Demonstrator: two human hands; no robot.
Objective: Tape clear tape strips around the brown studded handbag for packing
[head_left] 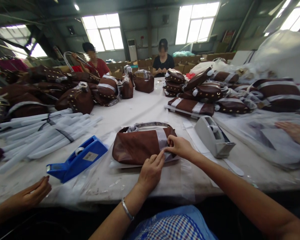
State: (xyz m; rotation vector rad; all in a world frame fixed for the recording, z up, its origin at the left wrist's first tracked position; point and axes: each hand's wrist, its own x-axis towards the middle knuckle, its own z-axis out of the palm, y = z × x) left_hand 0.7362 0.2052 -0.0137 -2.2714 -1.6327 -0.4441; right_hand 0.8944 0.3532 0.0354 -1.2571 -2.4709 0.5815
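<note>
A brown leather handbag lies on the table before me, its handle wrapped in clear plastic at the back. Around its right part runs a pale wrapping strip. My right hand is closed in a pinch on this strip, over the front of the bag. Against the bag's lower front edge rests my left hand, its fingers stretched out and lying on the strip's lower end, close to the right fingertips. What lies under the left fingers is hidden.
A blue tape dispenser stands left, a grey tape dispenser right. Rolled white sheets lie at left. Brown bags pile up on both sides. Other people's hands reach in at left and right; two people sit opposite.
</note>
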